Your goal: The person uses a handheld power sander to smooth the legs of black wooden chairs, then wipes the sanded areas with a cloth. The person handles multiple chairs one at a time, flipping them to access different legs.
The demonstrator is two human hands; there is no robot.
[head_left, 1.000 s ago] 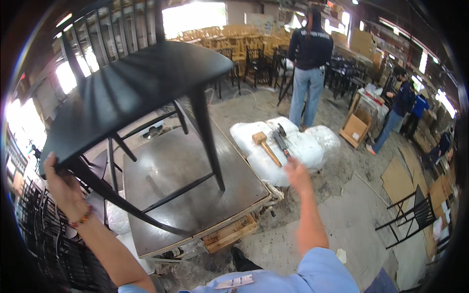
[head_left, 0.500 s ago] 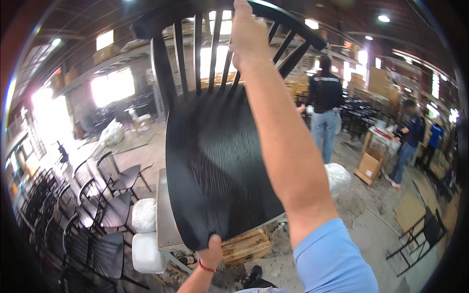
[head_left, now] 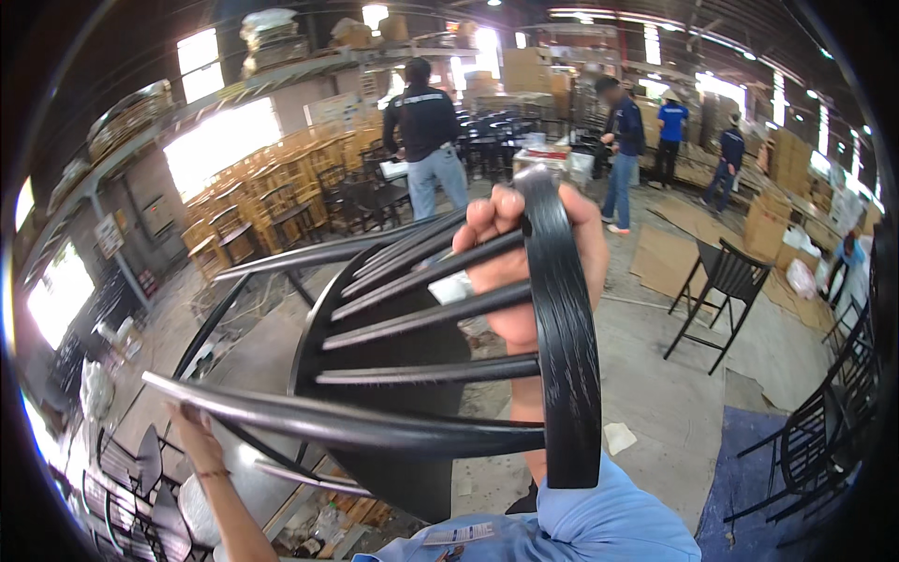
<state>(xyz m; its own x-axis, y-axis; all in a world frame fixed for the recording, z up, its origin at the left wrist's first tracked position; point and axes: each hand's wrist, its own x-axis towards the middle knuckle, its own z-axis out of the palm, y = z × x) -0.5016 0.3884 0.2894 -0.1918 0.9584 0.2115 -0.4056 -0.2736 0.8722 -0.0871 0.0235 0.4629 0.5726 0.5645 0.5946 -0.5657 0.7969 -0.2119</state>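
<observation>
A black wooden chair [head_left: 567, 347] is held up in front of me, tipped so that its curved top rail is nearest to me and its legs point away to the left. My right hand [head_left: 492, 276] is closed around the top rail, fingers between the back spindles and thumb on the other side. Lower left, my left hand [head_left: 194, 438] is at the far end of one leg. Its fingers are partly hidden behind that leg but look closed on it. The dark seat [head_left: 398, 412] shows between the spindles. Beneath the chair is a grey-topped table [head_left: 267, 361].
Black chairs stand at the lower left [head_left: 154, 487] and along the right edge [head_left: 805, 421]. A tall black chair [head_left: 726, 286] stands on the floor at right. Co-workers, one in a black top [head_left: 421, 122], are farther back among chairs and cartons. Cardboard sheets [head_left: 670, 258] lie on the floor.
The chair has swung from seat facing me to top rail nearest me, legs to the left. My left hand has moved from the seat's front edge to a leg. The view has turned right.
</observation>
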